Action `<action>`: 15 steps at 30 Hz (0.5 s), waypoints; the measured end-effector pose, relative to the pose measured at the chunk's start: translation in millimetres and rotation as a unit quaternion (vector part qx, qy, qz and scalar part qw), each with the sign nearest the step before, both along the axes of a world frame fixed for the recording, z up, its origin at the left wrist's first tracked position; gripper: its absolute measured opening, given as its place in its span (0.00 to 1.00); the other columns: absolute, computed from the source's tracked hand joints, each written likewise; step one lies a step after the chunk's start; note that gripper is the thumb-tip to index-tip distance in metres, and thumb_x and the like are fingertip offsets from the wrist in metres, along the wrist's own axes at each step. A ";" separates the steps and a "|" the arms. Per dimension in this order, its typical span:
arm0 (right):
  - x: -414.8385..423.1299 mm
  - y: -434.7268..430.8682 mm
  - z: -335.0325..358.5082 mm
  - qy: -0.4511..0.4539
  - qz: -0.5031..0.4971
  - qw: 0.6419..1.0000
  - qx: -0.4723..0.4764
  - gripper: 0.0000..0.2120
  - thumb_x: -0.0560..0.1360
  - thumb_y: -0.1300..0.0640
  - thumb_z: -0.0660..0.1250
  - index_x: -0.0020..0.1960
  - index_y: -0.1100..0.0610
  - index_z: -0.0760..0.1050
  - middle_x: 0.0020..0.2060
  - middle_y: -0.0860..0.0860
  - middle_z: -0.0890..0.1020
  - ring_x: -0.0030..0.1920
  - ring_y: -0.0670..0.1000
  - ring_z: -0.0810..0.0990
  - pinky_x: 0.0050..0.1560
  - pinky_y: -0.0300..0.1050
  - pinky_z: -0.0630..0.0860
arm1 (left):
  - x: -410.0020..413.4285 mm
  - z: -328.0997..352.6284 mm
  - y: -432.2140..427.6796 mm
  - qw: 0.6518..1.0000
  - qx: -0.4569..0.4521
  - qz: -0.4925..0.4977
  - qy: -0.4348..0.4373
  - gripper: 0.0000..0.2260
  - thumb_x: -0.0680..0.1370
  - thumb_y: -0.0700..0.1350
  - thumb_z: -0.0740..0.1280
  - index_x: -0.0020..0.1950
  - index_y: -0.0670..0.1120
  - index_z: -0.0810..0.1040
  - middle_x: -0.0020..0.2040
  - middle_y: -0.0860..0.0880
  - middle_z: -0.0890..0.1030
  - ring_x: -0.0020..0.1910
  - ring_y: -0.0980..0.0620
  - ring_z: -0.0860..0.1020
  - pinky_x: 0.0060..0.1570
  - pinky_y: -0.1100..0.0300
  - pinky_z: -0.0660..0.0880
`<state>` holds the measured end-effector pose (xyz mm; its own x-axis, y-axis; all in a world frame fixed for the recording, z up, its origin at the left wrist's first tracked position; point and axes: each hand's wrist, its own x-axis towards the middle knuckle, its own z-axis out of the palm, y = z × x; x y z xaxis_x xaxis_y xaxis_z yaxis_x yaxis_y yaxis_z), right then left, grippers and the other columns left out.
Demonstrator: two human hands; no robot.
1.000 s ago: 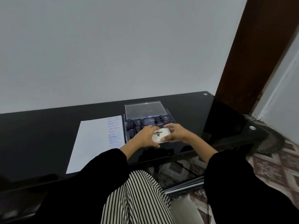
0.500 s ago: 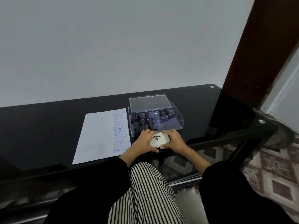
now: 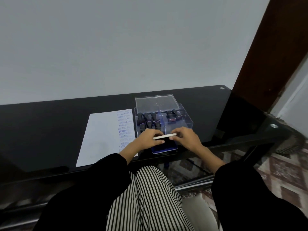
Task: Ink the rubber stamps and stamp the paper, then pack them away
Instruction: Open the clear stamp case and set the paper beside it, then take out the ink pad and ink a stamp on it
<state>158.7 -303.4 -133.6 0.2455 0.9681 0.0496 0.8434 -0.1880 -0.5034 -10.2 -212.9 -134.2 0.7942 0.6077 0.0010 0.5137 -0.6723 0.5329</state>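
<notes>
We start at the left, where the white sheet of paper (image 3: 100,139) lies flat on the black glass surface (image 3: 50,130), its right-hand strip crowded with blue impressions, just as it was a moment ago. Next comes our left hand (image 3: 148,139), whose grip pinches the left end of the white plastic lid (image 3: 165,136). Here is the change: half a second ago that lid lay shut and showed us its printed top. Now it is tipped up so that we see only its thin edge, and the dark blue ink pad base (image 3: 164,149) is uncovered beneath it, resting near the front edge of the surface. Our right hand (image 3: 187,139) has its grip on the lid's right end, fingertips curled onto the rim. Just behind both hands stands the clear acrylic box (image 3: 188,124), with black-handled rubber stamps (image 3: 146,116) in its left compartment and a few more in its right. Its clear flat cover (image 3: 156,104) lies behind it. We judge that the pad is being opened, which points to another round of inking. Packing away is not finished either way, since the pad sits outside the box and the cover is off.
</notes>
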 end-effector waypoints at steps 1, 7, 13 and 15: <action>0.0 1.7 3.6 -0.003 -0.011 1.000 0.010 0.10 0.74 0.50 0.68 0.54 0.52 0.80 0.49 0.50 0.82 0.50 0.50 0.79 0.48 0.45 0.73 | -1.0 4.2 1.4 1.000 0.010 0.004 -0.004 0.14 0.75 0.44 0.69 0.59 0.43 0.78 0.52 0.45 0.82 0.50 0.48 0.79 0.52 0.57 0.73; -2.1 13.3 16.8 -0.021 -0.069 0.996 0.043 0.08 0.76 0.53 0.66 0.51 0.54 0.80 0.47 0.50 0.84 0.50 0.51 0.81 0.44 0.42 0.72 | -6.7 19.4 7.5 0.994 0.079 0.063 -0.036 0.11 0.74 0.39 0.68 0.57 0.42 0.79 0.53 0.44 0.81 0.50 0.47 0.79 0.52 0.56 0.74; -1.4 20.7 14.9 -0.020 -0.101 0.992 0.069 0.06 0.75 0.55 0.67 0.51 0.55 0.79 0.47 0.51 0.84 0.50 0.51 0.81 0.44 0.42 0.74 | -7.5 18.5 10.7 0.987 0.118 0.102 -0.050 0.10 0.74 0.38 0.68 0.56 0.42 0.78 0.53 0.44 0.78 0.49 0.45 0.78 0.53 0.54 0.74; -2.1 22.6 14.1 -0.018 -0.108 0.991 0.081 0.06 0.75 0.56 0.68 0.51 0.55 0.78 0.46 0.51 0.84 0.50 0.51 0.81 0.42 0.41 0.72 | -6.4 18.1 10.7 0.985 0.126 0.108 -0.053 0.10 0.75 0.37 0.67 0.56 0.42 0.79 0.53 0.43 0.77 0.49 0.45 0.78 0.53 0.52 0.74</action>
<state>156.5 -280.8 -119.6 0.4420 0.8715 0.2124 0.8101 -0.2862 -0.5116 -16.6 -202.2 -116.1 0.6338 0.7325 0.2484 0.6100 -0.6709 0.4218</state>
